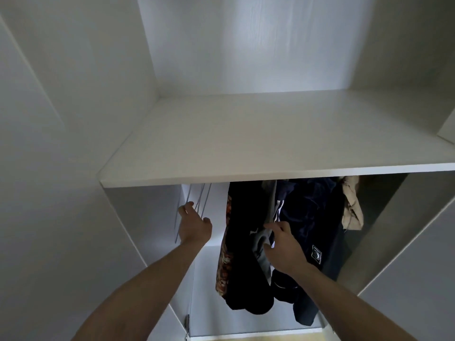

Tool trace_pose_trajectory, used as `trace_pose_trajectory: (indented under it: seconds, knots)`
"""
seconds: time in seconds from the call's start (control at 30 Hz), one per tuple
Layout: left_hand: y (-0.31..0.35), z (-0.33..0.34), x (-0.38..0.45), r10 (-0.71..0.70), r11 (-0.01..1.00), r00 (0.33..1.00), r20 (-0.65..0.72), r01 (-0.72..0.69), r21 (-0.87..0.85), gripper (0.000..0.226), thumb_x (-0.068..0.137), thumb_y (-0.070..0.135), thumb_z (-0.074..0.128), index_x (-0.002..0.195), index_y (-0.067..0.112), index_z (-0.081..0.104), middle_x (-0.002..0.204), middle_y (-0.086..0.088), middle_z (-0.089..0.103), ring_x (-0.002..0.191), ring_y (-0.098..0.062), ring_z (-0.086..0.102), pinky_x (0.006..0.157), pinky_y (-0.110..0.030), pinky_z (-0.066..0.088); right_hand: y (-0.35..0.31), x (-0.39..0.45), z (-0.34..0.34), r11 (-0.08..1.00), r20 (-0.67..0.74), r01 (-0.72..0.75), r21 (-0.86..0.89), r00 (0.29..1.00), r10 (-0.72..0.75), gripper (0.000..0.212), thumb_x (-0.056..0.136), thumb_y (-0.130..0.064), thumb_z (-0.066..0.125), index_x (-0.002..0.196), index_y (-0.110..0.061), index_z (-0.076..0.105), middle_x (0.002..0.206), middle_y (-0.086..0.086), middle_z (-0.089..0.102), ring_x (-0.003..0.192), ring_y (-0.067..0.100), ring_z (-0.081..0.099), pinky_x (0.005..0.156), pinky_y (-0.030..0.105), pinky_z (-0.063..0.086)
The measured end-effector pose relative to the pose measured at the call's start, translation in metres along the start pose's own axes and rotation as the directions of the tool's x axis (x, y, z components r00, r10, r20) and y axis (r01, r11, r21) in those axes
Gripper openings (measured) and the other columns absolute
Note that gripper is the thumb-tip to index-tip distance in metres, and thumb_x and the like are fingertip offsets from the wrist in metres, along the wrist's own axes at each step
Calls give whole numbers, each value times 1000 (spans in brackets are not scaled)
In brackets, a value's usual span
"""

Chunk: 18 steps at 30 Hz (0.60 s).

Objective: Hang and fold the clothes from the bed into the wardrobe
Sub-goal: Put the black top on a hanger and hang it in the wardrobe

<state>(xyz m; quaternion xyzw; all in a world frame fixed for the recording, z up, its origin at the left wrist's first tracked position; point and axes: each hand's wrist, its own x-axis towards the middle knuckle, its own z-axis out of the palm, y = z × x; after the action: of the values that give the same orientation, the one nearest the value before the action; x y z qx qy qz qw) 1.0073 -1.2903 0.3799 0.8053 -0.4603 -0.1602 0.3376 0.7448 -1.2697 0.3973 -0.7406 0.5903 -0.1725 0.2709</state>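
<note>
Both arms reach up into the open wardrobe, under its white shelf. The left hand, at about 9 o'clock from the hanging clothes, is among a few thin bare hangers by the left wall; its fingers look loosely spread, and whether they grasp a hanger cannot be told. The right hand is at the middle of the hanging clothes, its fingers curled and pinching a grey garment that hangs between a black piece with an orange patterned edge at 9 o'clock and a dark navy jacket with white stripes at 3 o'clock. A beige garment hangs furthest right, at 2 o'clock.
</note>
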Motion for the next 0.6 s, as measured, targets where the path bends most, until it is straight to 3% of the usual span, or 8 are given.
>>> trace_pose_trajectory:
  seconds: [0.1, 0.17, 0.23, 0.43, 0.6]
  knots:
    - [-7, -2, 9, -46, 999, 994, 101, 48, -18, 41, 98, 13, 56, 138, 7, 46, 133, -14, 55, 108, -32, 65, 91, -40, 54, -4, -2, 4, 999, -9, -3, 34, 1000, 3, 54, 93, -14, 64, 144, -20, 46, 146, 4, 33, 94, 26, 65, 85, 36, 56]
    - [-6, -3, 10, -82, 993, 990, 116, 92, -81, 23, 99, 11, 51, 119, 7, 61, 112, -13, 70, 96, -31, 69, 84, -39, 57, -6, -6, 4, 998, -8, -7, 62, 1000, 7, 53, 93, -13, 63, 143, -21, 46, 146, 2, 33, 96, 26, 65, 85, 37, 56]
    - [-2, -4, 8, -57, 994, 994, 90, 65, -88, 20, 100, 10, 47, 104, 7, 67, 100, -10, 72, 87, -30, 68, 76, -38, 57, -5, -12, 5, 995, -19, -10, 95, 1000, 12, 51, 91, -12, 63, 139, -24, 49, 145, -1, 34, 96, 23, 65, 85, 37, 57]
    - [7, -6, -5, -6, 981, 997, 72, 19, -191, 25, 92, -4, 46, 98, 9, 66, 102, -7, 73, 98, -26, 66, 86, -32, 50, 3, -30, 2, 986, -42, -28, 163, 999, 36, 54, 91, -15, 66, 141, -28, 49, 146, -8, 33, 97, 15, 63, 81, 32, 59]
    - [15, -11, -22, 44, 929, 996, 81, -11, -370, 22, 95, -5, 49, 93, 10, 64, 97, -9, 72, 80, -31, 64, 80, -48, 57, 9, -50, 3, 989, -31, -47, 142, 998, 52, 55, 91, -14, 66, 142, -27, 48, 146, -8, 33, 78, 4, 62, 64, 6, 42]
